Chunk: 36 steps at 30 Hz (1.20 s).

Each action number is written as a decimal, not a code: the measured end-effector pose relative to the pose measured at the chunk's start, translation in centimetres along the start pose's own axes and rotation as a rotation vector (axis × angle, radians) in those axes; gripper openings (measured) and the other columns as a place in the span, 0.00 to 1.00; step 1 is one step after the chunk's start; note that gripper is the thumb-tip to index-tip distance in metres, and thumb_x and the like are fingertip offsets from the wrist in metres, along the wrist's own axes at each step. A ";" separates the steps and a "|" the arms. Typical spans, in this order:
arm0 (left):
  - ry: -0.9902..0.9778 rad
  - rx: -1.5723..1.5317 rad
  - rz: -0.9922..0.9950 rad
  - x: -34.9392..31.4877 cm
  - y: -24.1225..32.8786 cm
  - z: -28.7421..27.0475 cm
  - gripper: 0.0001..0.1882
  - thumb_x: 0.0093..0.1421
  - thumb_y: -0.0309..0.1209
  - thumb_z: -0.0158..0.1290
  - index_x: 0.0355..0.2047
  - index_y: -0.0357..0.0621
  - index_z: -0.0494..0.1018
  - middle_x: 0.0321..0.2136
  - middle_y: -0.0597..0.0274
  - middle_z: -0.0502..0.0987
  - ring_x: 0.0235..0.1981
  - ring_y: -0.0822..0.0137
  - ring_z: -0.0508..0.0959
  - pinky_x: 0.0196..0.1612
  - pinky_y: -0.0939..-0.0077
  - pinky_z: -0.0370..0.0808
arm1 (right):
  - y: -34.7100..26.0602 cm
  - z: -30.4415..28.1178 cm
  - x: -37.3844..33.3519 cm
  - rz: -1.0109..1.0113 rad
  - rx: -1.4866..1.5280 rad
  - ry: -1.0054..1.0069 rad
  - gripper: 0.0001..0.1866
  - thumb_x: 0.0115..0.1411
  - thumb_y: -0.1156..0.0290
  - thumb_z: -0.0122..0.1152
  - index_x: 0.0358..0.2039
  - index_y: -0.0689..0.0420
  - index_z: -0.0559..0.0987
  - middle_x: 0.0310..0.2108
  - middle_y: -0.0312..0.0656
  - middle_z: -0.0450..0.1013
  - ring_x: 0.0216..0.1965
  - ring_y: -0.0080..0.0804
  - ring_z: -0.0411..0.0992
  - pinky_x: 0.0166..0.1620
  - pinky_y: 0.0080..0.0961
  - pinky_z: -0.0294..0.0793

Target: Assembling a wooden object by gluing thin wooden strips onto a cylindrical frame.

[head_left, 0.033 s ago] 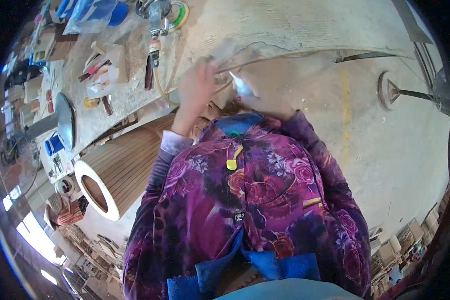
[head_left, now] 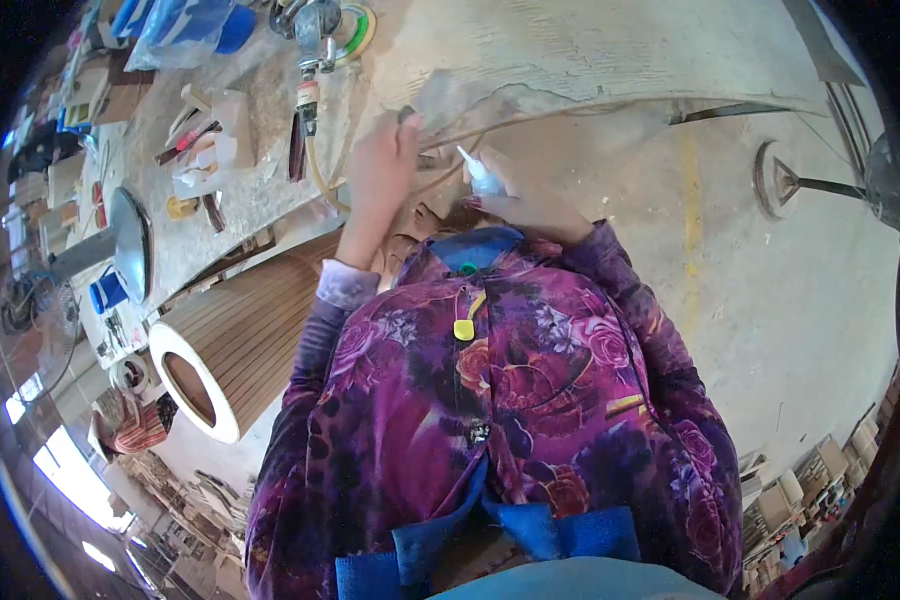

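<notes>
Left hand (head_left: 378, 168) shifted slightly left; fingers blurred, can't tell its grip. Right hand (head_left: 532, 205) grips small whitish plastic nozzle bottle (head_left: 486, 182), just off front edge of pale dusty workbench (head_left: 270, 192). Probably light, squeezable; hold mid-body, spare the tip.

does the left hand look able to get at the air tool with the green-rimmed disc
Probably yes: only open benchtop seems to lie between the left hand and the air tool. That hand may hold something small and dark, though, which might need setting down first.
</notes>
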<state>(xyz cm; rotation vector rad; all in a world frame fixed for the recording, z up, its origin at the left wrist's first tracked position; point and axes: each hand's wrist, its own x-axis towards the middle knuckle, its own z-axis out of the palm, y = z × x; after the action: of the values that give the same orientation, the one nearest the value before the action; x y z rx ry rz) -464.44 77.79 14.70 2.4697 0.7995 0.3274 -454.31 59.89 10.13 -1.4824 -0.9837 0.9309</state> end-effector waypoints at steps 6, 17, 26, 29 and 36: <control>-0.082 0.072 0.291 -2.0 0.8 1.4 0.19 0.65 0.44 0.41 0.31 0.40 0.69 0.18 0.43 0.73 0.23 0.41 0.75 0.25 0.51 0.69 | -0.2 0.1 0.5 -0.012 -0.020 0.068 0.23 0.52 0.77 0.55 0.50 0.62 0.68 0.40 0.48 0.69 0.43 0.40 0.69 0.48 0.33 0.68; -0.132 0.427 0.061 -4.6 1.1 3.1 0.13 0.62 0.41 0.48 0.40 0.48 0.63 0.18 0.51 0.76 0.19 0.49 0.78 0.20 0.55 0.75 | 5.5 -0.4 1.1 0.076 -0.292 0.294 0.17 0.51 0.76 0.54 0.43 0.59 0.67 0.36 0.56 0.70 0.39 0.56 0.70 0.40 0.45 0.69; -0.075 0.338 0.224 -4.3 1.3 3.7 0.10 0.60 0.36 0.49 0.34 0.45 0.63 0.21 0.55 0.76 0.18 0.54 0.78 0.19 0.61 0.75 | 6.9 -0.1 1.5 0.331 -0.514 0.202 0.21 0.52 0.80 0.52 0.48 0.61 0.65 0.42 0.63 0.68 0.42 0.62 0.68 0.41 0.49 0.68; -0.177 0.416 0.173 -3.9 1.6 4.1 0.11 0.62 0.39 0.48 0.39 0.49 0.64 0.24 0.53 0.78 0.20 0.49 0.79 0.19 0.53 0.74 | 8.0 0.2 1.6 0.300 -0.563 0.238 0.25 0.47 0.77 0.57 0.48 0.61 0.64 0.42 0.60 0.68 0.39 0.60 0.70 0.41 0.49 0.70; -0.157 0.407 0.237 -3.7 1.2 4.4 0.09 0.61 0.36 0.47 0.38 0.48 0.64 0.27 0.56 0.76 0.21 0.52 0.79 0.19 0.57 0.75 | 6.3 0.6 1.3 0.208 -0.535 0.300 0.21 0.51 0.81 0.51 0.48 0.63 0.64 0.35 0.63 0.70 0.40 0.64 0.68 0.40 0.51 0.67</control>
<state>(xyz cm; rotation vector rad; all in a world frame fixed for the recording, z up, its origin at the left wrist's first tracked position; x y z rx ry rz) -465.19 72.92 11.44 2.9365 0.5498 0.0523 -453.85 60.82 3.72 -2.1372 -0.9047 0.5792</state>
